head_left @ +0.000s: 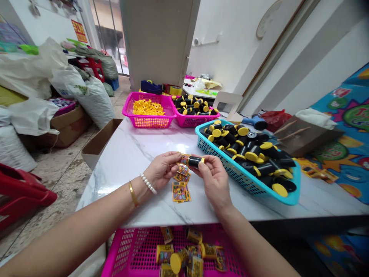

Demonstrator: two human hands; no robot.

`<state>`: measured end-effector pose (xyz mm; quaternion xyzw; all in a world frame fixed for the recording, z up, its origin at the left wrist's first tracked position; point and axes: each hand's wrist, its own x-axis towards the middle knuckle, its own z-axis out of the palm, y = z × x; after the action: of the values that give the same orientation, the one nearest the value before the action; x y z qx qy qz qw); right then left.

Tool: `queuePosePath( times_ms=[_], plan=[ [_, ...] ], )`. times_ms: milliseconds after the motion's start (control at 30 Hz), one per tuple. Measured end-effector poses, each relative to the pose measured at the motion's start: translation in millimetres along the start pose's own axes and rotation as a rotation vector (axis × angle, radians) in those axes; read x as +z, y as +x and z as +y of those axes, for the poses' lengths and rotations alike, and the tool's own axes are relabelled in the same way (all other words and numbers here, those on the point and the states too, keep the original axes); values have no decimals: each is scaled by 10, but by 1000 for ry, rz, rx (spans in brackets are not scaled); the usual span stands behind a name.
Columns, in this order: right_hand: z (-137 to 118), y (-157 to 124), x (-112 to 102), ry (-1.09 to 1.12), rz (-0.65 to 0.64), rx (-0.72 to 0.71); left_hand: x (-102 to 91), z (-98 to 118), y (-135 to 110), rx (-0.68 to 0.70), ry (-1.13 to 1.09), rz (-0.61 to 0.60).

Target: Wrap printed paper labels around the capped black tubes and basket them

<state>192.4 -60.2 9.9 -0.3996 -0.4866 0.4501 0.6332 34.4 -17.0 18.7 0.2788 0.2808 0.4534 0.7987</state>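
My right hand (215, 181) is closed around a small black canister (195, 161) with a yellow cap, held nearly level above the table. My left hand (163, 168), with a pearl bracelet and a gold bangle on its wrist, pinches a colourful printed sleeve (185, 158) at the canister's left end. Whether the canister's end is inside the sleeve, I cannot tell. Just below the hands, more flat printed sleeves (180, 191) lie in a loose pile on the white marbled table (115, 181).
A turquoise basket (230, 164) of black canisters stands to the right. Farther back are a pink basket (134, 120) of yellow rings and another pink basket (184, 122) of canisters. Below the table edge, a pink crate (122, 250) holds sleeved canisters. A red stool (25, 196) is at left.
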Motion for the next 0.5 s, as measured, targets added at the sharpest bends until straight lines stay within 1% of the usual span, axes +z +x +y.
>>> queuePosePath(
  times_ms=[133, 233, 300, 367, 433, 500],
  plan=[
    [31, 33, -26, 119, -42, 72, -2, -18, -4, 31, 90, -3],
    [36, 33, -38, 127, -49, 15, 6, -19, -13, 73, 141, 7],
    [32, 24, -43, 112, -37, -58, 9, -13, -15, 89, 131, 4],
    [32, 17, -53, 93, -30, -102, 6, -9, -12, 92, 118, -3],
    [40, 15, -69, 65, -35, -96, -4, -8, -3, 81, 111, -12],
    [54, 18, -82, 39, -38, -61, -13, -9, 4, 75, 101, -15]
  ],
)
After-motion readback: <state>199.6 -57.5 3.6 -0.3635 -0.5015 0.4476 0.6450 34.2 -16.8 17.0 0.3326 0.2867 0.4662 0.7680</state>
